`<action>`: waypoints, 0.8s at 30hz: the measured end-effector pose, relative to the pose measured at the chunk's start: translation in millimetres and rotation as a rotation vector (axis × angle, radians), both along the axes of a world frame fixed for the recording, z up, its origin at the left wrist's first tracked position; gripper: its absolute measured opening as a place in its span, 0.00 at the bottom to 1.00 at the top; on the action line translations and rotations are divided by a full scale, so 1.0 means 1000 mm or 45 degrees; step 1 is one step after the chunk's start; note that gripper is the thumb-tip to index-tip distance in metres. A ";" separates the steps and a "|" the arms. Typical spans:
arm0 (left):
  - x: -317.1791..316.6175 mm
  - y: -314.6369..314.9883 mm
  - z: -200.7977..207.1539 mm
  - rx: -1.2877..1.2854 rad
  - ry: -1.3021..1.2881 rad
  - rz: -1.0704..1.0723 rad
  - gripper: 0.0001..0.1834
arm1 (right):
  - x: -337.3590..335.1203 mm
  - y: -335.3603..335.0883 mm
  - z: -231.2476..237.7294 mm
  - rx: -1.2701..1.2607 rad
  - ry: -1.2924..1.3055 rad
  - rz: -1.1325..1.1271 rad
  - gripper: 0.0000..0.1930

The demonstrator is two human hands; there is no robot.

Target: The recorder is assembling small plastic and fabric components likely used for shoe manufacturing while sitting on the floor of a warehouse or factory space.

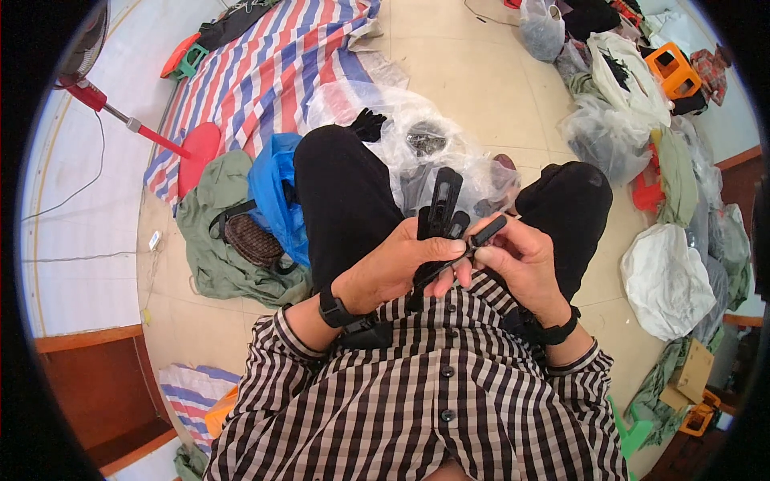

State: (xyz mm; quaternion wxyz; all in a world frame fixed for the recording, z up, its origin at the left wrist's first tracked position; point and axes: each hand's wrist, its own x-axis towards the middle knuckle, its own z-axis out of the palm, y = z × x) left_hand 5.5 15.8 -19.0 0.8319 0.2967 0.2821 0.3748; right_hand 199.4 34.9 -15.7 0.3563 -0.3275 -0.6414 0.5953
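Observation:
My left hand (391,263) is closed round several long black pieces (443,199) with rounded ends, which look like plastic clips. They fan upward past the thumb, and another dark end hangs below the fingers. My right hand (523,258) pinches a short black bar-shaped piece (489,231) between thumb and fingers. Both hands meet over my lap, the right one's piece close to the left thumb. Its lower end is hidden by the fingers. Beyond the hands, between my knees, lies a clear plastic bag (473,152) with dark contents. A black bundle (368,125) rests on its left side.
A striped sheet (273,72) covers the floor at far left, under a red fan base (200,156). A blue bag (277,188) and green cloth (216,272) lie by my left knee. Along the right stand plastic bags, a white sack (666,280) and an orange stool (672,70).

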 end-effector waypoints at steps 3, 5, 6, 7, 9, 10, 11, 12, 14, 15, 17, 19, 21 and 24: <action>-0.001 0.002 -0.003 0.033 0.083 0.030 0.09 | 0.000 0.005 -0.001 -0.040 0.158 -0.079 0.09; -0.003 0.001 -0.011 0.047 0.052 0.059 0.08 | 0.001 0.008 -0.004 0.081 0.192 -0.050 0.09; -0.002 0.000 -0.010 0.050 0.055 0.059 0.08 | 0.001 0.008 -0.005 0.083 0.194 -0.050 0.09; 0.000 -0.002 -0.008 0.008 0.071 0.060 0.07 | 0.000 0.009 -0.006 0.137 0.179 -0.007 0.08; 0.006 -0.007 -0.011 -0.012 0.033 0.069 0.08 | -0.004 0.007 -0.005 0.255 0.119 0.073 0.07; 0.011 -0.009 -0.008 0.031 0.067 0.128 0.08 | -0.008 0.001 -0.002 0.155 0.117 0.074 0.07; 0.012 -0.009 -0.010 0.008 0.058 0.162 0.08 | -0.012 0.000 0.002 0.086 0.161 0.059 0.08; 0.012 -0.008 -0.013 -0.014 0.050 0.195 0.08 | -0.013 0.000 0.005 0.018 0.206 0.044 0.08; 0.011 -0.007 -0.013 -0.013 0.026 0.193 0.08 | -0.015 0.000 -0.002 0.146 0.171 -0.046 0.09; 0.011 -0.005 -0.013 -0.015 -0.003 0.186 0.08 | -0.015 0.000 -0.004 0.273 0.130 -0.141 0.09; 0.012 0.000 -0.010 0.078 0.024 0.163 0.08 | -0.016 -0.005 -0.003 0.342 0.069 -0.196 0.09; 0.014 -0.001 -0.009 0.168 0.059 0.145 0.09 | -0.020 -0.008 -0.002 0.414 0.027 -0.284 0.09; 0.015 -0.003 -0.011 0.172 0.057 0.133 0.09 | -0.021 -0.006 0.001 0.495 -0.025 -0.262 0.10; 0.008 0.000 -0.019 0.272 0.445 0.349 0.10 | -0.018 0.002 0.007 0.694 -0.114 -0.228 0.11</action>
